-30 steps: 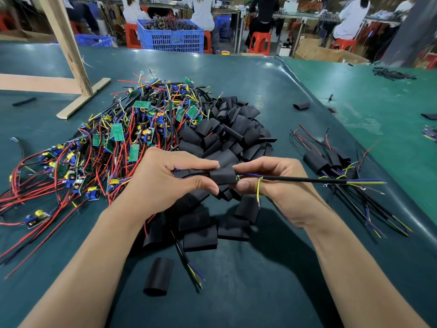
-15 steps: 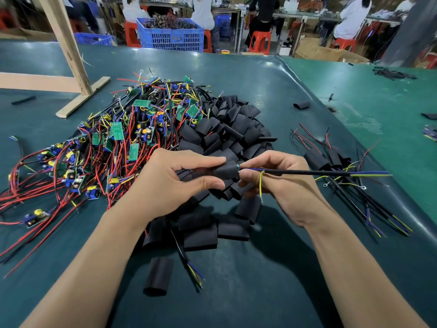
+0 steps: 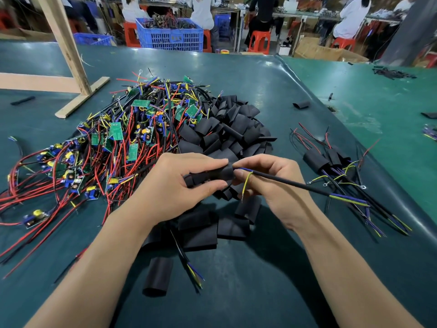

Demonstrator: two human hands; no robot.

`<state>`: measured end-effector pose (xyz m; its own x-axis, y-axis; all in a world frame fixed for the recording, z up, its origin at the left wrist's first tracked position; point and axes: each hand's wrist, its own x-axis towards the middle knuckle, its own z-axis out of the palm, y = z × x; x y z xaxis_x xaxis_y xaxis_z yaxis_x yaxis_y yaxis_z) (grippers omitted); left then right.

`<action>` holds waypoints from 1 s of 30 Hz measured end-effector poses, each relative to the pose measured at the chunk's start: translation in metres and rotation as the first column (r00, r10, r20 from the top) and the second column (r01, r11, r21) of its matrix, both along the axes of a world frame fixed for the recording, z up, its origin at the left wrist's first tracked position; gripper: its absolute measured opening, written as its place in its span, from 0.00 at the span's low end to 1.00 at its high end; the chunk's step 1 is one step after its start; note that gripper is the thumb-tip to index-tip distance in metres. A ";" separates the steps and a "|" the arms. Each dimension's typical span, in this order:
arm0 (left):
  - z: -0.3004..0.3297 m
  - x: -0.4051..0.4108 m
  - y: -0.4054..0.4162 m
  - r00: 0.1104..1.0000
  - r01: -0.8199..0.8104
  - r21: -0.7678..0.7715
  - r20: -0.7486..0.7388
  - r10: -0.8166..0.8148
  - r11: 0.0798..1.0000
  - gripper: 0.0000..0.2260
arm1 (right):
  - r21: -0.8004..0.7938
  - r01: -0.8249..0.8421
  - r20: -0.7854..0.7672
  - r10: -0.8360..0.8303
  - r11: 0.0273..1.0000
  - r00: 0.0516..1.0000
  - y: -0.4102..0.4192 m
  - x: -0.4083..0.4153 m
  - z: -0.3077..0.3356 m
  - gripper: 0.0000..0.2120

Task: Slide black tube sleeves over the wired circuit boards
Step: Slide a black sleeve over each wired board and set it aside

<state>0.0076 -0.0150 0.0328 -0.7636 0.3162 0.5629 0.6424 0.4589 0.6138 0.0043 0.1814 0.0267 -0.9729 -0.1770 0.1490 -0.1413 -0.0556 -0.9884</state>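
A dark green table (image 3: pixel 236 72) fills the view, with a wooden frame (image 3: pixel 68 55) standing on its far left and a blue crate (image 3: pixel 170 35) beyond its far edge, where people sit on red stools (image 3: pixel 259 41). On the table's middle left lies a big tangle of boards (image 3: pixel 113 143), green and blue parts knotted with red, black and yellow wires. Just right of it, touching, is a heap of sleeves (image 3: pixel 227 136), flat black tube pieces that spill toward the near edge, where one loose sleeve (image 3: pixel 158 276) lies apart beside a cable end (image 3: pixel 189 263). Further right, a small bundle of finished pieces (image 3: pixel 331 162) rests with wires trailing toward the table's near right. Above the heap both forearms reach in. The left hand (image 3: pixel 175 188) has its fingers and thumb curled round a held sleeve (image 3: pixel 212 175), gripping it lengthwise. The right hand (image 3: pixel 272 185) pinches the black cable (image 3: pixel 288 183) right at the sleeve's mouth, fingers curled; the cable runs out to the right, ending in blue and yellow wires, and a thin yellow wire (image 3: pixel 246 183) hangs down across the right fingers. The board inside the sleeve cannot be seen
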 end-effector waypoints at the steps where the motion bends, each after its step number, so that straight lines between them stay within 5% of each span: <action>1: 0.000 0.000 0.002 1.000 -0.005 -0.014 -0.012 0.005 1.000 0.16 | 0.002 0.005 -0.005 -0.005 1.000 1.000 -0.002 0.000 -0.002 0.06; 19: -0.003 -0.004 0.002 0.998 -0.045 -0.035 -0.052 0.043 0.998 0.18 | -0.103 -0.009 0.048 0.015 0.995 0.999 -0.003 0.001 -0.001 0.03; 30: -0.005 -0.008 -0.002 0.993 -0.109 -0.041 -0.041 0.108 0.993 0.16 | -0.259 -0.121 0.194 0.174 0.958 0.965 -0.003 -0.003 -0.004 0.15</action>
<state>-0.0006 -0.0170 0.0274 -0.7728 0.2574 0.5801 0.6102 0.5526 0.5677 0.0018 0.1781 0.0226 -0.9523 -0.3052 -0.0019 0.0986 -0.3015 -0.9484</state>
